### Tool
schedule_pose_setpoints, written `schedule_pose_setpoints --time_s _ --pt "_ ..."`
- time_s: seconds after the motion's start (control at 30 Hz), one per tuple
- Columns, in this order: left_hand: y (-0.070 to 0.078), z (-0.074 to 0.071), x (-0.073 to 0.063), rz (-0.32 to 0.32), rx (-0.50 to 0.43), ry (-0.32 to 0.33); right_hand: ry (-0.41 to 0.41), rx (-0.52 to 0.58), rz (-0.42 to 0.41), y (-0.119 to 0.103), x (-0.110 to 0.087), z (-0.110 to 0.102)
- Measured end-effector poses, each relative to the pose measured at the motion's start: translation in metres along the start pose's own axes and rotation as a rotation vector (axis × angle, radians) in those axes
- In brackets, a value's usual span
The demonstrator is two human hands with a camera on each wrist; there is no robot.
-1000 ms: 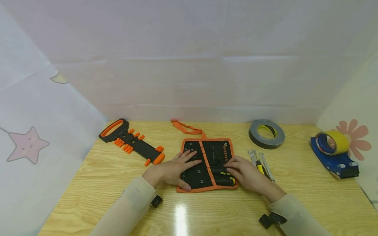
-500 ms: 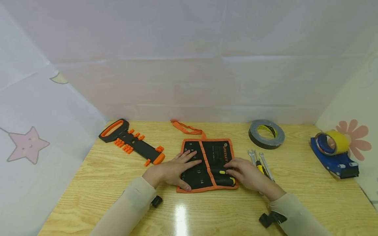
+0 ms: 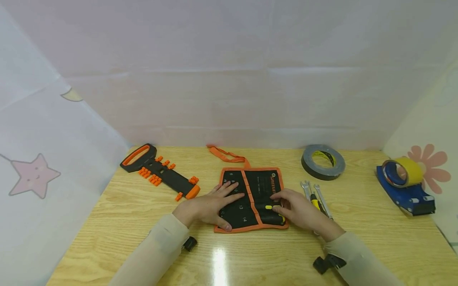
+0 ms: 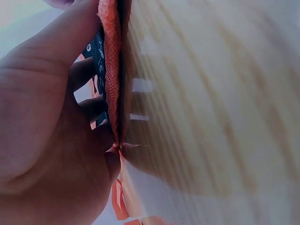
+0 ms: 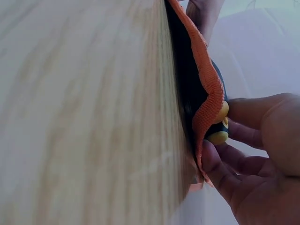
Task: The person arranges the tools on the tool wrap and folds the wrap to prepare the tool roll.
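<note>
A black tool pouch (image 3: 262, 184) with orange trim lies flat on the table. Spread over its left half, my left hand (image 3: 211, 204) presses the numbered pockets down. In the left wrist view, the thumb (image 4: 42, 51) lies along the orange edge. My right hand (image 3: 298, 208) pinches a black-and-yellow screwdriver (image 3: 268, 207) at the pouch's right edge; its shaft end is hidden in the pouch. Another black handle (image 3: 270, 217) with a yellow end sits just below. Two yellow handle ends (image 5: 218, 137) poke past the orange trim in the right wrist view.
Two wrenches (image 3: 322, 198) and a screwdriver (image 3: 315, 201) lie right of the right hand. Behind them is a tape roll (image 3: 323, 171). A blue tape dispenser (image 3: 402, 194) stands far right. A black-and-orange rack (image 3: 169, 178) with clips lies left.
My right fingers have shifted slightly on the screwdriver's handle, which has turned, so one yellow mark shows where two did. The left hand and the pouch have stayed put.
</note>
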State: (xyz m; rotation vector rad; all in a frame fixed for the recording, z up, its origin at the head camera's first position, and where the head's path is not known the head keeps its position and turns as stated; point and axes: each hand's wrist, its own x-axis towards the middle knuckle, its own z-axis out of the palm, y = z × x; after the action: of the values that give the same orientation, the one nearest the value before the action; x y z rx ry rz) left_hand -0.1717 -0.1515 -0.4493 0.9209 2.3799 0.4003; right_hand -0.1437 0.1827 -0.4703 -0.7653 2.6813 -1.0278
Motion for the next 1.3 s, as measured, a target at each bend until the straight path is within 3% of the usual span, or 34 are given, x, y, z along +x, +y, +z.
schedule_pose_setpoints --time_s 0.13,0.5,0.67,1.13,1.3 --pt "0.0 0.0 0.0 0.005 -0.006 0.001 0.002 0.019 0.021 0.0 0.001 -0.001" --pt "-0.001 0.0 0.0 0.012 -0.007 0.001 0.049 -0.099 -0.085 0.001 0.002 0.004" --pt "0.0 0.0 0.0 0.01 -0.01 0.0 0.056 -0.104 -0.092 0.001 0.004 0.005" --pt "0.0 0.0 0.0 0.028 -0.004 0.004 0.058 -0.092 0.011 -0.006 -0.008 -0.007" --pt "-0.001 -0.001 -0.001 0.028 -0.008 0.003 0.121 -0.093 0.021 -0.001 -0.025 -0.02"
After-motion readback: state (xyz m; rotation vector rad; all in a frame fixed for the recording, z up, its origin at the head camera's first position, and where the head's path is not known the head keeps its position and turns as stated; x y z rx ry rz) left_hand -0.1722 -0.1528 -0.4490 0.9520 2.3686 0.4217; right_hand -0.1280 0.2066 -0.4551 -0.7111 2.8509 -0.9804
